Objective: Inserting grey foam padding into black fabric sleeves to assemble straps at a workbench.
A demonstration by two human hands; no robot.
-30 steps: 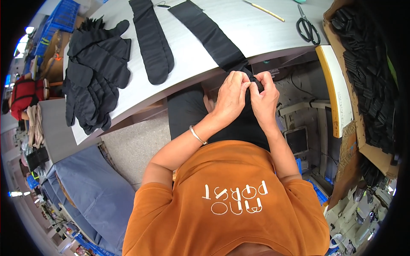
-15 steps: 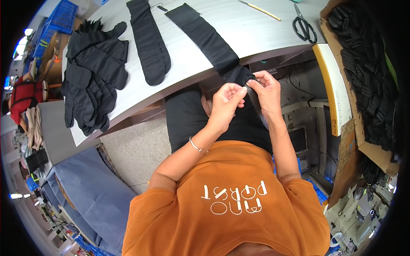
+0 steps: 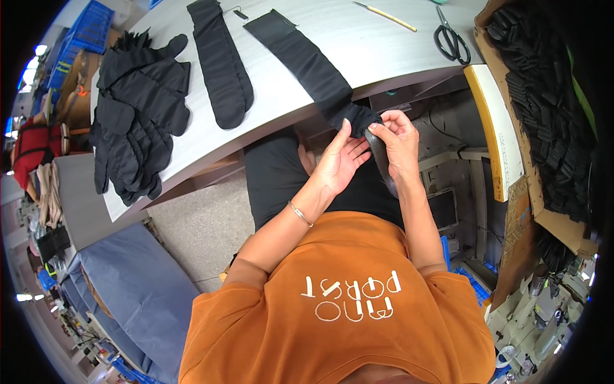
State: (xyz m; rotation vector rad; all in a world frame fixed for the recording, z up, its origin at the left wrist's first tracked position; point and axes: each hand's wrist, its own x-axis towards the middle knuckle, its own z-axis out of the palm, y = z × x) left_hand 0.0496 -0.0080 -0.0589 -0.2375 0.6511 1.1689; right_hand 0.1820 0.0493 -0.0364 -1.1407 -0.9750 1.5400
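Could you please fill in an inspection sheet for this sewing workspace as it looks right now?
Surface: pale grey table, curved by the lens.
Job's things: long black fabric sleeve hanging over the table edge; its end is held by both hands.
Clutter: second black sleeve, pile of black pieces, scissors, thin stick.
Hands: left hand open under the fabric; right hand pinching it.
Cables: dark cables under the table.
Surroundings: cardboard box of black pieces, blue crate, blue-covered bench.
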